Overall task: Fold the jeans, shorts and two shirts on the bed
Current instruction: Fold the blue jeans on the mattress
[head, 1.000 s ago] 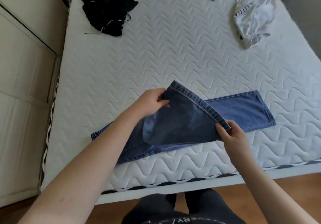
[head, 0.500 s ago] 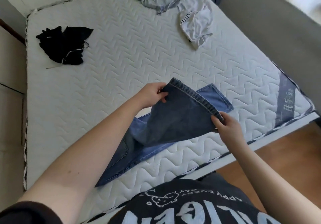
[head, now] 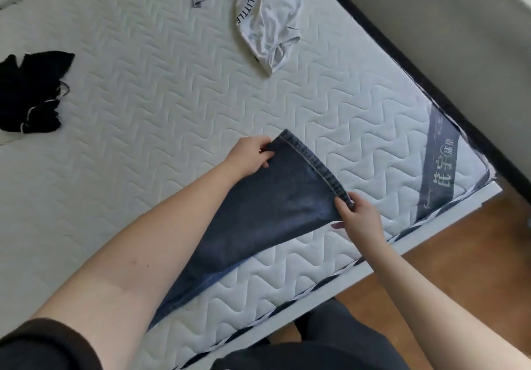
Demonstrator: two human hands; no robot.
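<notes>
The left hand and right hand are each pinching a corner of the jeans hem, lifted above the bed near its front edge, and carrying it level should be keeping the fold square.

jeans matt dark denim (stitched hem); mattress quilted white cloth; floor smooth wood.

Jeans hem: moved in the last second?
Yes. The hem, lifted in both hands, no longer shows the lower leg beyond it that was visible on the mattress.
</notes>
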